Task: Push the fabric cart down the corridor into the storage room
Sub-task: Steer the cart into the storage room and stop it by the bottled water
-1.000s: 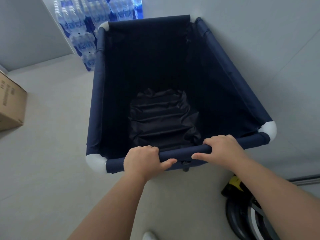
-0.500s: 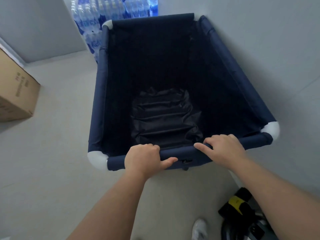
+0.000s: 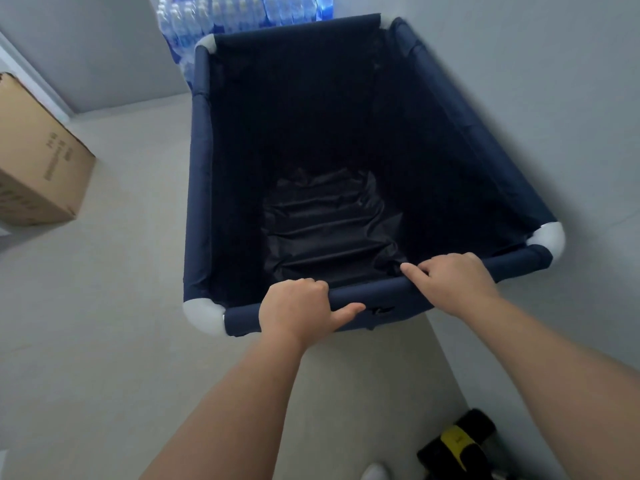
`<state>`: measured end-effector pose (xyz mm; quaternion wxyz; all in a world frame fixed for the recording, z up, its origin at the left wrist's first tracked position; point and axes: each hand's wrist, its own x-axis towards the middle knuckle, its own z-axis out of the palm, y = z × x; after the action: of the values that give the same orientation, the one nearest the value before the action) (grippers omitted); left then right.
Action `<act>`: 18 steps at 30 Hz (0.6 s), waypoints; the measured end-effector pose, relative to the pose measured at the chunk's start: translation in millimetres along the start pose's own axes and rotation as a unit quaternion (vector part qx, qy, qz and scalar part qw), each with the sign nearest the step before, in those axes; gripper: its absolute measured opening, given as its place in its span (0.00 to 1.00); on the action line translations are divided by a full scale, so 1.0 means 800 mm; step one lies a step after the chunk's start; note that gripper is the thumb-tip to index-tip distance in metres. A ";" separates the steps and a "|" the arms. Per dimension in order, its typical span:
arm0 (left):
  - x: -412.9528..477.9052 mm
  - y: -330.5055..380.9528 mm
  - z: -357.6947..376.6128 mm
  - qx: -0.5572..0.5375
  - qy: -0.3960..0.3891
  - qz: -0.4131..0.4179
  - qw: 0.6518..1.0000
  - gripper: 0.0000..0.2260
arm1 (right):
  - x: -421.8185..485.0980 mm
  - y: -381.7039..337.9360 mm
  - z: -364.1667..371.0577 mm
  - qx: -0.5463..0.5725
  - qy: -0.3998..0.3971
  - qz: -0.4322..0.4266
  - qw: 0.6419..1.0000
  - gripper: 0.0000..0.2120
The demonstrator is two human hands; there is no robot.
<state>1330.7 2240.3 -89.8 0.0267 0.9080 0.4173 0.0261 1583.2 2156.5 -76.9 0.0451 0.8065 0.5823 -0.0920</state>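
my navy-blue fabric cart [image 3: 201, 188]: white corner caps, black crinkled liner [image 3: 329, 230] | plain brown cardboard box [image 3: 38, 168] | blue-wrapped clear bottle packs [image 3: 221, 19] | pale grey floor [image 3: 104, 341]

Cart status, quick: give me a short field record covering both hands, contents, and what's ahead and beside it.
cart: navy fabric cart, white corner caps
left hand: wrapped over near rail, thumb along its front
right hand: on the same rail, index finger extended
contents: only crumpled black liner at the bottom
ahead: stacked bottled water packs right at the far end
left side: cardboard box on floor, apart from cart
right side: wall close alongside
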 end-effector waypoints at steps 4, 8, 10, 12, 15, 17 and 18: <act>0.020 0.002 0.001 -0.001 0.002 -0.002 1.000 0.34 | 0.020 0.008 -0.005 -0.006 0.000 0.003 1.000 0.29; 0.047 0.003 0.001 0.005 0.002 -0.001 1.000 0.35 | 0.046 0.017 -0.012 -0.003 0.001 0.009 1.000 0.28; 0.061 0.006 0.000 0.002 -0.003 -0.003 1.000 0.35 | 0.060 0.024 -0.017 -0.002 0.000 0.017 1.000 0.27; 0.075 0.008 0.000 0.002 -0.007 -0.003 1.000 0.35 | 0.075 0.032 -0.021 0.004 0.001 0.025 1.000 0.27; 0.094 0.014 0.000 -0.013 -0.015 -0.006 1.000 0.34 | 0.094 0.044 -0.025 0.022 0.007 0.032 0.999 0.26; 0.105 0.016 -0.001 -0.017 -0.018 -0.011 1.000 0.35 | 0.106 0.048 -0.028 0.006 0.009 0.029 1.000 0.26; 0.109 0.016 -0.002 -0.018 -0.020 -0.011 1.000 0.35 | 0.111 0.050 -0.028 -0.005 0.008 0.027 1.000 0.25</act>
<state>1397.3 2298.2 -85.3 0.0517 0.9031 0.4261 0.0148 1650.3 2230.5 -73.9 0.0472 0.8225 0.5609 -0.0816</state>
